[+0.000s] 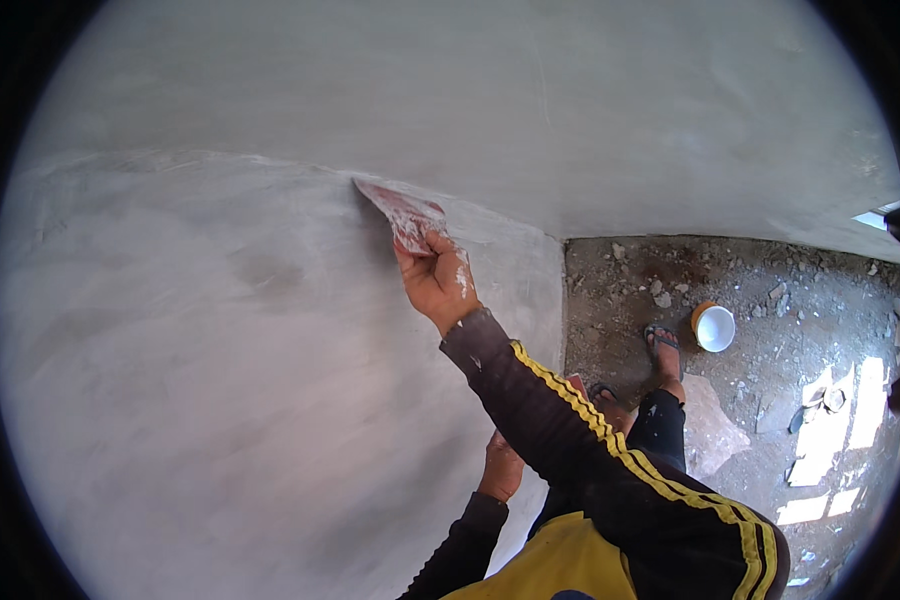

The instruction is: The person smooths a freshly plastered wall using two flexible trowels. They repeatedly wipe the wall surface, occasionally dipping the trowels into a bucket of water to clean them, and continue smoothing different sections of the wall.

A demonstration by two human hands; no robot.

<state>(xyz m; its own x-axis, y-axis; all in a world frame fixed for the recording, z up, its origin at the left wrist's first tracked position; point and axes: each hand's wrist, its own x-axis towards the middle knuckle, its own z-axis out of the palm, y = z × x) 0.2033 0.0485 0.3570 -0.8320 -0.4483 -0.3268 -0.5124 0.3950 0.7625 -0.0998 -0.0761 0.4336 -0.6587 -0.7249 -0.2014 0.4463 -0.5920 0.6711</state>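
**Blade flat to the wall corner, second hand waiting low**

I see the grey plastered wall (220,350) filling most of the view, meeting another wall face at a corner edge. My right hand (437,285) reaches up to that edge, fingers clenched around the putty knife (402,215), its smeared blade laid flat against the plaster so it can skim close to the corner. My left hand (500,470) stays low near the wall's bottom edge; I cannot tell its grip. On the rubble floor (750,330) sits a small orange-rimmed bowl (714,327), just beside my sandalled foot (665,350).
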